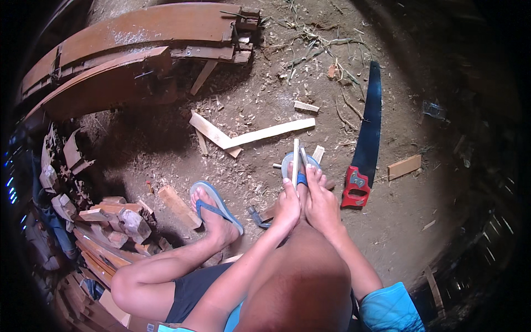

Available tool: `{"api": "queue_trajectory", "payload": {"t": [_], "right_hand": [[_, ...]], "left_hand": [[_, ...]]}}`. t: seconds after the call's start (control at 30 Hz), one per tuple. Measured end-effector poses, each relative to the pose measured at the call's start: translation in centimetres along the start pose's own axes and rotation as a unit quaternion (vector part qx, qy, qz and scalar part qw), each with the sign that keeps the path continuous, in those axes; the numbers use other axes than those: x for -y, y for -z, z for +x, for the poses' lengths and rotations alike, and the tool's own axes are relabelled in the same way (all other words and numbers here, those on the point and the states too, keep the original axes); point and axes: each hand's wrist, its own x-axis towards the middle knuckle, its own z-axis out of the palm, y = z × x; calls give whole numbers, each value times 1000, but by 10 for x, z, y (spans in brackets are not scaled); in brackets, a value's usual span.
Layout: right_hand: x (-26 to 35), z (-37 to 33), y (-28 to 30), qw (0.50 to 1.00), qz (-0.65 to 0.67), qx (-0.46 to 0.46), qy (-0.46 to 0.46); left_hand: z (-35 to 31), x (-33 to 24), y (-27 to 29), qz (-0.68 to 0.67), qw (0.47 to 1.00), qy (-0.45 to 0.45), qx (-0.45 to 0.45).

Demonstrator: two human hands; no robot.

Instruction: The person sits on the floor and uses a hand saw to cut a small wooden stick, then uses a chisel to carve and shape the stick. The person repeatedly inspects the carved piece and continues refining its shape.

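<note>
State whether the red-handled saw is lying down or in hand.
Lying down: the saw is flat on the dirt, apart from the left hand and right hand.

The person wears a bright turquoise-blue shirt – its right sleeve is short and loose, creased toward a wide hem, while only a sliver of the left sleeve shows at the lower edge. The shorts are dark, close to navy, and plain where visible. Forearms, knees and both hands, left hand and right hand, are bare. On the feet are flip-flops – the left one has a pale grey footbed and a blue strap; the right one, mostly hidden, shows a greyish rim.
</note>
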Motion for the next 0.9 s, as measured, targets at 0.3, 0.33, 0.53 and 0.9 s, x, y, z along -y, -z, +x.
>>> {"api": "queue_trajectory", "payload": {"t": [0.3,0.33,0.53,0.9], "right_hand": [[-7,6,-9,1000,-18,-19,16],[-7,6,-8,999,-34,-15,16],[2,10,-6,996,-92,-2,6],[10,16,-9,996,-84,-25,0]], "left_hand": [[-19,-25,-1,70,995,-71,18],[-22,-29,-1,91,993,-75,9],[-24,-25,-2,97,991,-89,-19],[-11,-8,-4,7,995,-92,-27]]}}
